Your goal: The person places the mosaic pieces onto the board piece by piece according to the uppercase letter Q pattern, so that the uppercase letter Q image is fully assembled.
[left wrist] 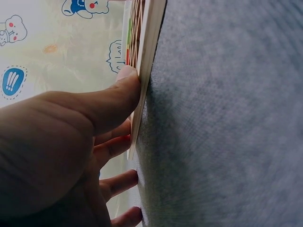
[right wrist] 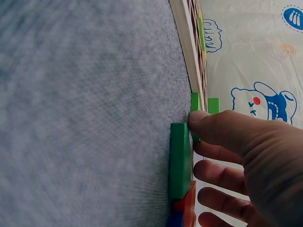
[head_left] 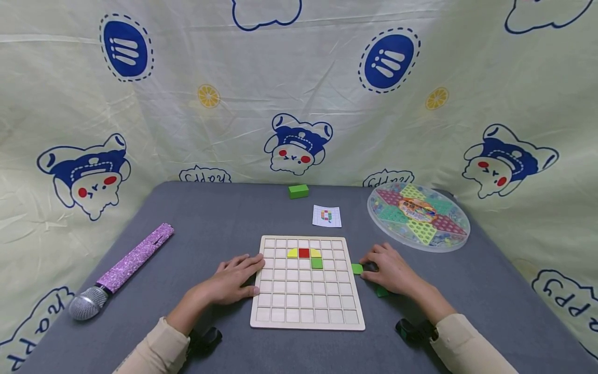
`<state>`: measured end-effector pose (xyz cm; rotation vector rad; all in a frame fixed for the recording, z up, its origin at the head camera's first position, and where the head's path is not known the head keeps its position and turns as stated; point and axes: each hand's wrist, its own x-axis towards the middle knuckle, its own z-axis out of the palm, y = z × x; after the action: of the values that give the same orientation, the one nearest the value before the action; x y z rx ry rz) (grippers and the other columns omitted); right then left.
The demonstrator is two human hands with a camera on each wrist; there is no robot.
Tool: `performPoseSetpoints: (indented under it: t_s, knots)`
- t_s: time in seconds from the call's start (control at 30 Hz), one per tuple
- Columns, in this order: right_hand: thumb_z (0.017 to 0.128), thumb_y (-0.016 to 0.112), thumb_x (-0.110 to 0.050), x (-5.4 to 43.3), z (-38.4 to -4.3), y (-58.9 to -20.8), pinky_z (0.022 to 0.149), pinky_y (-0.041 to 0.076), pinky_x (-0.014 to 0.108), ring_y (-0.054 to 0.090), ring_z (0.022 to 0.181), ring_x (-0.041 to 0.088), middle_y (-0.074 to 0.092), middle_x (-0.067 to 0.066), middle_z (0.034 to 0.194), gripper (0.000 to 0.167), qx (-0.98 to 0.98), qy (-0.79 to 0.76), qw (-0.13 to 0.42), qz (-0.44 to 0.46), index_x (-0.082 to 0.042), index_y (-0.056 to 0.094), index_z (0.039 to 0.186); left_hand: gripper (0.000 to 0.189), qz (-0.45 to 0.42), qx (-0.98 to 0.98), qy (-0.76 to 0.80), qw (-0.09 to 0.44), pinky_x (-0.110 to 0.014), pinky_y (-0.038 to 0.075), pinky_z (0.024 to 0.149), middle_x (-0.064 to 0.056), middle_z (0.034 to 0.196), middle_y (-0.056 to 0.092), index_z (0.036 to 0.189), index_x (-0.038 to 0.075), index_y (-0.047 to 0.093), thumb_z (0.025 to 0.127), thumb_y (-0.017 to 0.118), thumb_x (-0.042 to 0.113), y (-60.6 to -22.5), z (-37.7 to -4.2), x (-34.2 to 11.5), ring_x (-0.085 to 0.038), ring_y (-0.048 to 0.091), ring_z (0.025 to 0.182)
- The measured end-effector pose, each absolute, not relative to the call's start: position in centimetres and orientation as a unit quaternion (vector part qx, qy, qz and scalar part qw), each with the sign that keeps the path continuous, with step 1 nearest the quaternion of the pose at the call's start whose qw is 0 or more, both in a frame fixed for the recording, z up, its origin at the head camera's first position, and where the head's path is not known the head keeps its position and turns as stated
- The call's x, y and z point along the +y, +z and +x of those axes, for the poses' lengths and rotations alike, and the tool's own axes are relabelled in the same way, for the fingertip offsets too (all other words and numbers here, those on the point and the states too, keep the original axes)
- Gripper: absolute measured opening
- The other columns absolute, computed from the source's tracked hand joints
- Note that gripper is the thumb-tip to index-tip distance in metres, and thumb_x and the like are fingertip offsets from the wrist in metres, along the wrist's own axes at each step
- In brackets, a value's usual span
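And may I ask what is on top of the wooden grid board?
Two yellow pieces, a red piece between them and a green piece sit on the wooden grid board; the left hand rests at its edge. What the pieces cover cannot be seen.

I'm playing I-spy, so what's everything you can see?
Grid board: 1, pale, centre
Tiles: at least 4, yellow, red, green, on board
Loose pieces: at least 4, green, red, blue, right of board
Block: 1, green, back
Card: 1, white, behind board
Round box: 1, clear, patterned, back right
Microphone: 1, purple, left
Cloth: 1, grey, underneath
Backdrop: 1, cream, behind
Wrist devices: 2, black, wrists
Sleeves: 2, beige, front
Left hand: 1, touching board
Right hand: 1, pinching light green piece
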<state>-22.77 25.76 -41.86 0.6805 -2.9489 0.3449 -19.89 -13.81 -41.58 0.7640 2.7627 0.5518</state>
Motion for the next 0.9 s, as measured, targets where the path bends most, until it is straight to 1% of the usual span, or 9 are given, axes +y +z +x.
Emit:
performPoseSetpoints:
  t_s: [0.43,0.63,0.9]
  knots:
    - [0.08,0.074,-0.027,25.9,-22.7,-41.8,0.073,0.034,0.033,0.044,0.084,0.014,0.059,-0.001,0.092,0.02,-0.964,0.122,0.052,0.23,-0.014,0.072,0.096,0.064,0.266,0.938,0.193,0.113,-0.059,0.021,0.104,-0.006,0.155,0.03,0.148,0.013,0.032,0.093,0.057,0.034,-41.5,-19.9,-13.8,-0.035,0.022,0.143]
    - [0.081,0.074,-0.028,25.9,-22.6,-41.5,0.074,0.036,0.035,0.046,0.085,0.016,0.06,0.0,0.094,0.018,-0.965,0.117,0.062,0.227,-0.016,0.071,0.095,0.064,0.264,0.939,0.189,0.111,-0.058,0.021,0.104,-0.005,0.155,0.03,0.148,0.013,0.031,0.093,0.057,0.034,-41.6,-19.9,-13.8,-0.034,0.022,0.143]
    - [0.08,0.074,-0.028,24.8,-22.2,-40.9,0.075,0.038,0.037,0.046,0.086,0.015,0.06,-0.001,0.093,0.021,-0.961,0.108,0.083,0.239,-0.015,0.072,0.097,0.065,0.265,0.939,0.191,0.111,-0.058,0.021,0.104,-0.006,0.155,0.03,0.148,0.013,0.032,0.093,0.058,0.034,-41.5,-19.9,-13.8,-0.035,0.023,0.143]
